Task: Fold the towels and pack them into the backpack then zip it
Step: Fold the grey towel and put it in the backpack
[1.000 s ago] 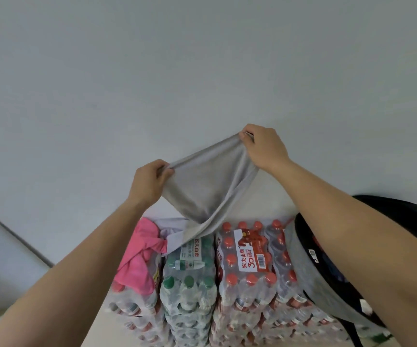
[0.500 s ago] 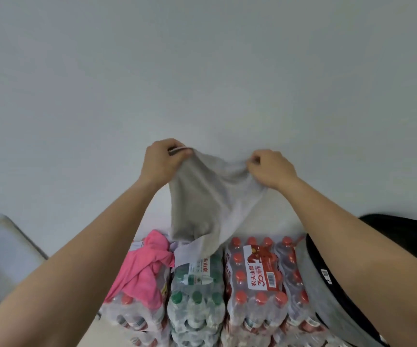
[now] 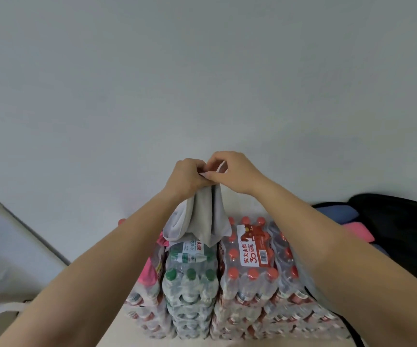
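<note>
Left of the towel-holding backpack [image 3: 402, 221], left hand [image 3: 187, 176] and right hand [image 3: 237, 171] pinch a gray towel [image 3: 202, 216].

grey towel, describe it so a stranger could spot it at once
Find the stacked water-bottle packs by the wall. Above them the left hand and right hand pinch the grey towel, hanging doubled. Unlike the pink towel on the packs, it is grey and hand-held.

Left hand [image 3: 187, 178] touching right hand [image 3: 236, 172], raised ahead, fingers [image 3: 215, 159] pinched together
</note>
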### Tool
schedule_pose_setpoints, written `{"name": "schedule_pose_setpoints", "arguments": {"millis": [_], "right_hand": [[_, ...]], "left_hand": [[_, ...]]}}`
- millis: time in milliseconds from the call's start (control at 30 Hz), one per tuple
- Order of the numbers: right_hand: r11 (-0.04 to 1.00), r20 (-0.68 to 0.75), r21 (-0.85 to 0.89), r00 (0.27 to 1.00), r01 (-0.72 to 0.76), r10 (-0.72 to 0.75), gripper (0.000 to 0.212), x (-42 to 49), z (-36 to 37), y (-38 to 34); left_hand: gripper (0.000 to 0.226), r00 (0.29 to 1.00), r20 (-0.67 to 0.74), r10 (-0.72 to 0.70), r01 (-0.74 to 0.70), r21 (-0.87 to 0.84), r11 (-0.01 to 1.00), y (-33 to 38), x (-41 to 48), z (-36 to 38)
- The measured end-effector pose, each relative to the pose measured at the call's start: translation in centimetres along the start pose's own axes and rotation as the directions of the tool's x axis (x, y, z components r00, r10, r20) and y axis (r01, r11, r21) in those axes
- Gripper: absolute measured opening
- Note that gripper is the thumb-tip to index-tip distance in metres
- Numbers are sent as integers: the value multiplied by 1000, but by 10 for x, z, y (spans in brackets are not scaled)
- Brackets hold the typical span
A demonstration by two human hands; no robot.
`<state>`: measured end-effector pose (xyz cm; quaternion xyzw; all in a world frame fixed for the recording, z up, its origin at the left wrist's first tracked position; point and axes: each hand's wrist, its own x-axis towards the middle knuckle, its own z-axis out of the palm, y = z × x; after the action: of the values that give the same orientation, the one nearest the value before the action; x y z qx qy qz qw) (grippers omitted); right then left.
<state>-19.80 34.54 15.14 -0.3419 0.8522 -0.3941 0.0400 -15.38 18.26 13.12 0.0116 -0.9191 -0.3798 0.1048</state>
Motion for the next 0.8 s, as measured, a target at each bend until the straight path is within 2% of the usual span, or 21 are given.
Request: {"name": "schedule_pose_setpoints", "arguments": {"millis": [100, 167, 300, 433, 500, 567, 667, 800], "right_hand": [[996, 39, -90, 999, 21, -17, 9, -1, 0, 2], [997, 89, -73, 996, 17, -10, 8, -5, -2, 2], [995, 159, -96, 987, 38, -23, 15, -7, -3, 9], [991, 164, -129, 986, 43, -22, 4, -6, -3, 12], [991, 157, -131, 988, 38, -17, 6, -7, -4, 12], [993, 116, -114, 993, -3, 16, 9, -7, -6, 15], [994, -23, -57, 996, -89, 87, 11, -7, -11, 24], [989, -251, -28, 958, -147, 136, 10, -6, -26, 38]], "left_hand": [[29, 1000, 26, 2, -2, 6, 1000, -1, -2, 7], [23, 999, 45, -5, 4, 15, 1000, -3, -3, 10], [25, 999, 50, -14, 14, 8, 1000, -6, -2, 15], [20, 997, 81, -7, 8, -13, 1000, -3, -3, 22], [20, 996, 88, 8, -6, -22, 1000, -1, -4, 26], [27, 997, 77, 9, -7, -33, 999, -3, -4, 28], [41, 998, 61, 1, 1, -33, 999, -7, -5, 28], [39, 994, 95, -50, 51, -7, 999, -25, -16, 24]]}}
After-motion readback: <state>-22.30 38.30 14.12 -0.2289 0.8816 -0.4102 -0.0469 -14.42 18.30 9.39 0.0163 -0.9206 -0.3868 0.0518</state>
